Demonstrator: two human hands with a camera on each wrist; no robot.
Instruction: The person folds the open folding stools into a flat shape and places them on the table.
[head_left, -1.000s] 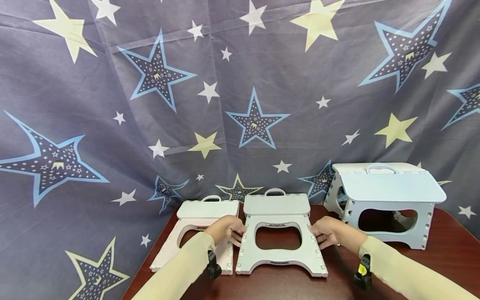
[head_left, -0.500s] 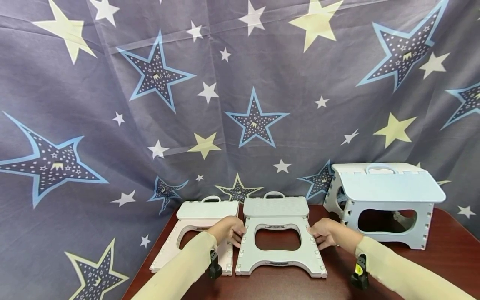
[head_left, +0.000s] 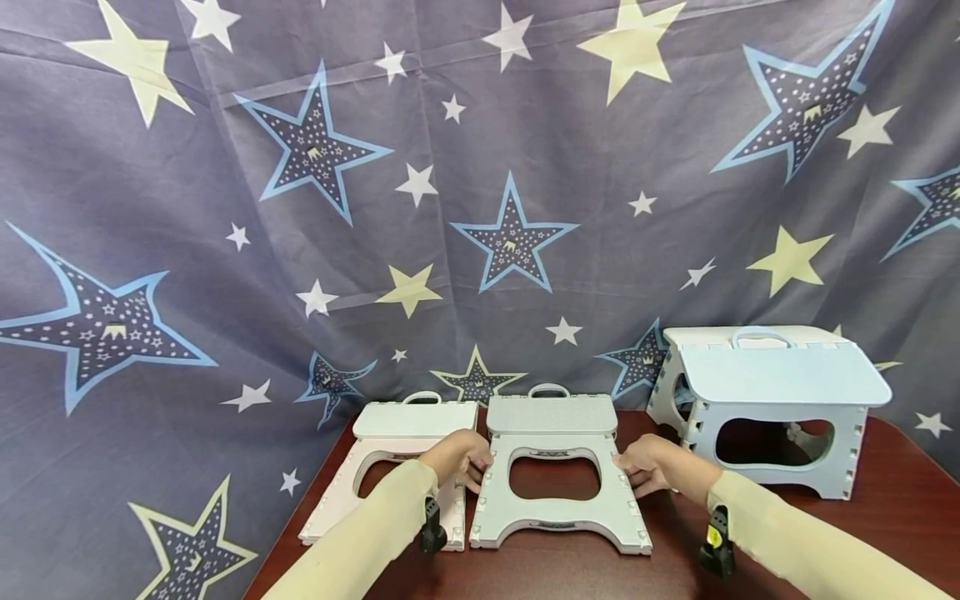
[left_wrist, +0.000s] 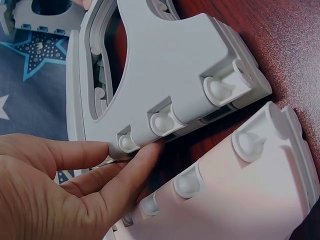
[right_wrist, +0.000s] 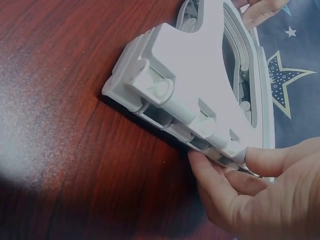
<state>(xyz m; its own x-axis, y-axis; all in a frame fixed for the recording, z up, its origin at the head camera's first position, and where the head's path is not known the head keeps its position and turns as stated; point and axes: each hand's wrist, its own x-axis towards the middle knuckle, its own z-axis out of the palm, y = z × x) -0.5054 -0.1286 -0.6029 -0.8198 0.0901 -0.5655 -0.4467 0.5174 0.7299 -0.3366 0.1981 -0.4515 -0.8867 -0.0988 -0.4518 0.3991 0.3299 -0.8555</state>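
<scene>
A pale grey-green folding step stool [head_left: 553,510] lies folded flat on the table, its handle toward the curtain. My left hand [head_left: 467,457] grips its left edge; in the left wrist view the thumb touches the hinged rim and the other fingers of this hand [left_wrist: 65,185] reach along the side and below. On the opposite edge my right hand [head_left: 651,463] holds the stool the same way. The right wrist view shows that hand [right_wrist: 285,185] with its thumb on the rim and fingers at the underside. Fingertips beneath the stool are partly hidden.
A pale pink folded stool [head_left: 330,507] lies just left of the grey-green one, close to my left hand. To the right stands an unfolded light blue stool [head_left: 787,379]. Behind the dark red-brown table [head_left: 570,575] hangs a star-patterned curtain [head_left: 480,125].
The far end of the grey-green stool has dropped slightly over the last second. My left wrist has shifted a little right and my right wrist a little left, both hands keeping their hold.
</scene>
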